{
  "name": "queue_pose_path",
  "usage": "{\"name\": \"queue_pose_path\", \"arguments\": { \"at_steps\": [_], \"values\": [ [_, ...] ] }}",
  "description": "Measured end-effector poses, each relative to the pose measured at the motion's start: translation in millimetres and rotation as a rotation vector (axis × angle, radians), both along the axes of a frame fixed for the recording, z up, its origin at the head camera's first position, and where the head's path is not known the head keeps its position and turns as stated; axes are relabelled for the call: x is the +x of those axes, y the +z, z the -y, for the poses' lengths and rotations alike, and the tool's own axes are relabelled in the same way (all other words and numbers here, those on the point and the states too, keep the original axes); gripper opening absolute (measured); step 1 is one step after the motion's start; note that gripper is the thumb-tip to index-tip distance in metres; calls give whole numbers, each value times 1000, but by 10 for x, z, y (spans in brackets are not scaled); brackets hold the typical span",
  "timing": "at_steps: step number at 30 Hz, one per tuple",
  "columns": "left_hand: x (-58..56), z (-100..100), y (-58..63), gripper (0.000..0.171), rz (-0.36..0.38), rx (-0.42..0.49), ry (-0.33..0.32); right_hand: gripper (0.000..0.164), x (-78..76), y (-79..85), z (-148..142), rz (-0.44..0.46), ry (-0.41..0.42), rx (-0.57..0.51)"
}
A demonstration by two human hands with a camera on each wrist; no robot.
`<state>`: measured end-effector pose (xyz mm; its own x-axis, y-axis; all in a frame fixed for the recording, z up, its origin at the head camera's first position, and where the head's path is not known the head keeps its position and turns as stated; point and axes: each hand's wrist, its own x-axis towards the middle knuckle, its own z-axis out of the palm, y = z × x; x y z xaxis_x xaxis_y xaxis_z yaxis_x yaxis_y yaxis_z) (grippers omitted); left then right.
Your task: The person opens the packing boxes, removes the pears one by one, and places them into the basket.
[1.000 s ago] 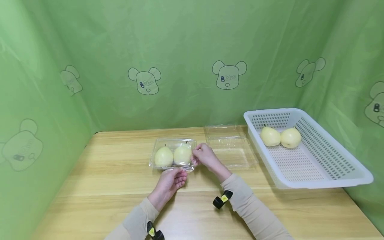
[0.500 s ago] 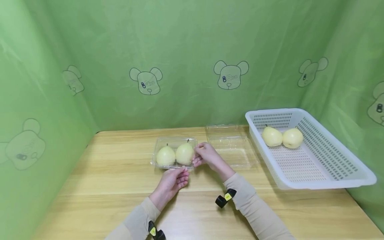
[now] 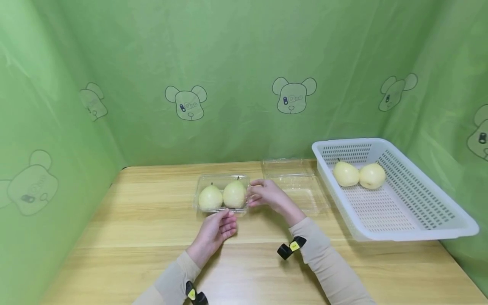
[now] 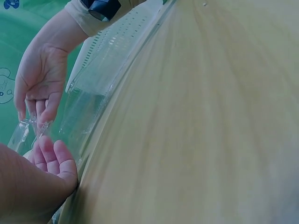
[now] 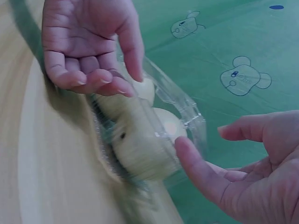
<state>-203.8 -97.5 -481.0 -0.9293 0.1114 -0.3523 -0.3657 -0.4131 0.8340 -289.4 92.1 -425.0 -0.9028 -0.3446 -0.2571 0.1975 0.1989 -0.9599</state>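
A clear plastic clamshell box (image 3: 204, 181) stands on the table with its lid down over two pale yellow pears (image 3: 210, 198). At its front edge is my left hand (image 3: 212, 234), thumb tip against the rim and the other fingers loosely bent. My right hand (image 3: 271, 196) is by the box's right end, thumb and fingers spread apart. In the right wrist view a gap shows between the thumb and forefinger of the right hand (image 5: 261, 168), beside the blurred pear (image 5: 145, 151). Whether its fingertips touch the plastic is hard to tell.
A second clear clamshell box (image 3: 299, 199) lies with its lid raised behind the right hand. Farther right, a white perforated basket (image 3: 411, 233) holds two more pears (image 3: 371, 176). A green curtain (image 3: 236, 135) surrounds the wooden table (image 3: 152, 220).
The right hand's fingers have loosened from the box's right front corner and spread, moving slightly rightward. The left hand has shifted a little left along the front edge.
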Motion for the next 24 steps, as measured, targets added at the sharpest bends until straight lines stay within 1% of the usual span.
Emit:
{"name": "queue_pose_path", "arguments": {
  "at_steps": [6,11,13,18,20,24],
  "values": [
    [-6,49,-5,30,-1,-9,23,57,27,80,-32,-62,43,85],
    [-1,70,4,31,0,-25,42,58,91,163,-40,-167,65,255],
    [8,77,11,29,-3,-31,51,58,122,197,-35,-241,68,353],
    [20,94,18,24,-8,-26,77,58,194,239,-1,-405,97,518],
    [20,100,17,23,-5,-20,89,60,212,229,16,-460,125,528],
    [19,114,16,21,9,-2,114,69,229,181,54,-606,200,533]
  ]
}}
